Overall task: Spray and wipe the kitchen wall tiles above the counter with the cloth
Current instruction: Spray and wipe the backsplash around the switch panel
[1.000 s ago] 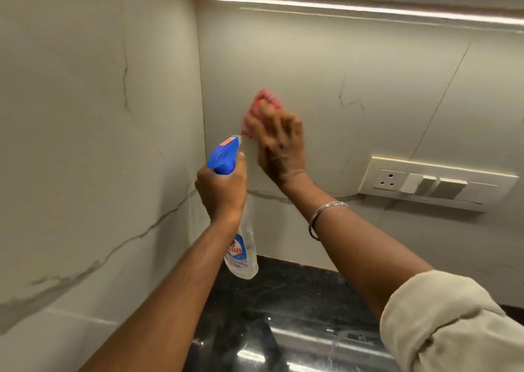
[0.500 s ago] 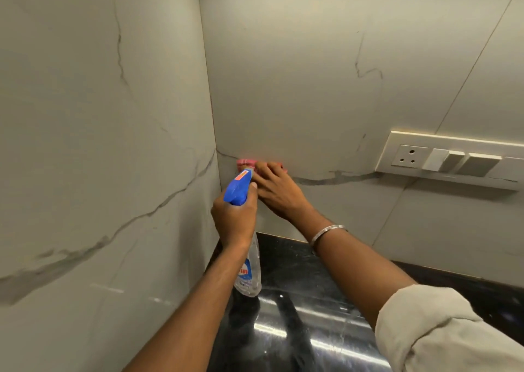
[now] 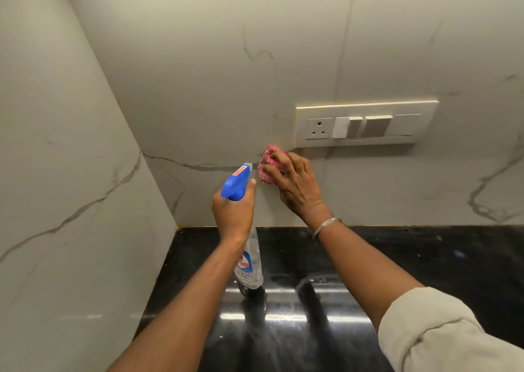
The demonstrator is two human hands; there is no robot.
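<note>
My right hand [image 3: 295,183] presses a bunched pink checked cloth [image 3: 269,163] against the marble-look back wall tiles [image 3: 226,93], just below the left end of the switch plate. My fingers curl round the cloth and cover much of it. My left hand [image 3: 234,214] grips the neck of a clear spray bottle [image 3: 249,261] with a blue trigger head [image 3: 236,183]. The nozzle points at the wall, close to the left of the cloth. The bottle hangs above the black counter.
A cream socket and switch plate [image 3: 365,124] sits on the back wall right of the cloth. A second tiled wall [image 3: 65,173] closes the corner on the left. The glossy black counter [image 3: 397,272] runs along below, reflecting light strips.
My right hand moved the cloth down the wall near the corner, then right and up to just under the switch plate. The left hand with the bottle followed to the right.
</note>
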